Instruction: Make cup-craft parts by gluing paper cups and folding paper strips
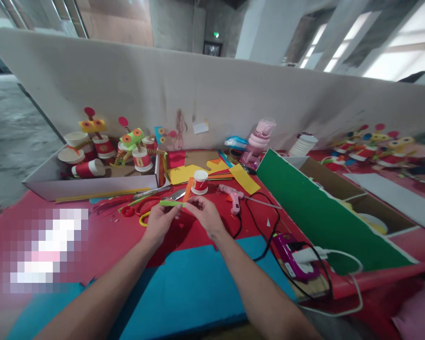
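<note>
A thin light-green strip [172, 203] is held between my two hands above the red table. My left hand [160, 221] is closed on its left part, and my right hand [205, 215] pinches its right end. Just behind the hands stand an orange strip [188, 190] and a red-and-white paper cup [200, 182]. Scissors with yellow handles [145, 218] lie beside my left hand, their blades partly behind the strip. To the right of my right hand is a pink glue gun [233, 198].
A white box [102, 188] with cup figures stands at the back left. Yellow paper [245, 178] lies behind the glue gun. A green-sided box [318, 208] and a purple power strip [293, 257] with cables are at the right. Blue sheets [205, 288] lie in front.
</note>
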`<state>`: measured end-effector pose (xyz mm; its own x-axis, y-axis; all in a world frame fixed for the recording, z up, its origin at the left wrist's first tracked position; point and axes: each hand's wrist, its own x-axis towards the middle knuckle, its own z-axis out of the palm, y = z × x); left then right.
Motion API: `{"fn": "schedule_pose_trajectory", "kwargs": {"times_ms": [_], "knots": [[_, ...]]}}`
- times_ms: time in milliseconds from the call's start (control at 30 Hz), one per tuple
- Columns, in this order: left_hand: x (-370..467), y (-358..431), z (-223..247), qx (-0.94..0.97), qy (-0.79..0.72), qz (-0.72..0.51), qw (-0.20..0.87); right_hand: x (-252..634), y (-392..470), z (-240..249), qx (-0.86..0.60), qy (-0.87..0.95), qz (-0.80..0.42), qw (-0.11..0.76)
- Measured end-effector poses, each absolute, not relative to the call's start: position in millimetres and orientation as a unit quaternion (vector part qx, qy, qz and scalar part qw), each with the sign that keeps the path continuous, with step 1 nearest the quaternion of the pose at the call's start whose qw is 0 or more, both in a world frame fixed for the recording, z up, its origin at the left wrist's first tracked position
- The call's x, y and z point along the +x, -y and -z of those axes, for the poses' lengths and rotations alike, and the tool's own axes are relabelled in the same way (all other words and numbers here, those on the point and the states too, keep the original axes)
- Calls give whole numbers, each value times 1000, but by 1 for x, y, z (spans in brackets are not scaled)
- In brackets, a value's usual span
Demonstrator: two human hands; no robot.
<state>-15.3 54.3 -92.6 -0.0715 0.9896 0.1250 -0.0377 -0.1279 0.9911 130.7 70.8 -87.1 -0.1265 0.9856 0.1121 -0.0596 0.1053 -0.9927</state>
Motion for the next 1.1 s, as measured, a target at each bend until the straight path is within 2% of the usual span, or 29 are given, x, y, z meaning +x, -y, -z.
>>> {"fn": "schedule_pose_trajectory", "kwargs": {"times_ms": [167,267,400,500,767,967,1100], "knots": [[-16,-54,94,542,-470,-550,428,135,-73,89,-444,583,-489,474],[-14,-54,94,547,-472,-558,407,134,-74,92,-426,567,-518,478],[-14,-54,95,507,-491,-540,459,128,-72,96,-418,534,-534,505],[-16,-55,95,507,-495,-529,466,125,-70,96,-431,541,-515,506],[-18,-56,95,553,-499,-532,402,130,-70,90,-474,633,-415,450],[-14,-56,97,532,-503,-519,441,127,-70,94,-455,615,-437,473],[-13,-55,98,514,-511,-540,428,124,-68,96,-446,601,-456,482]]}}
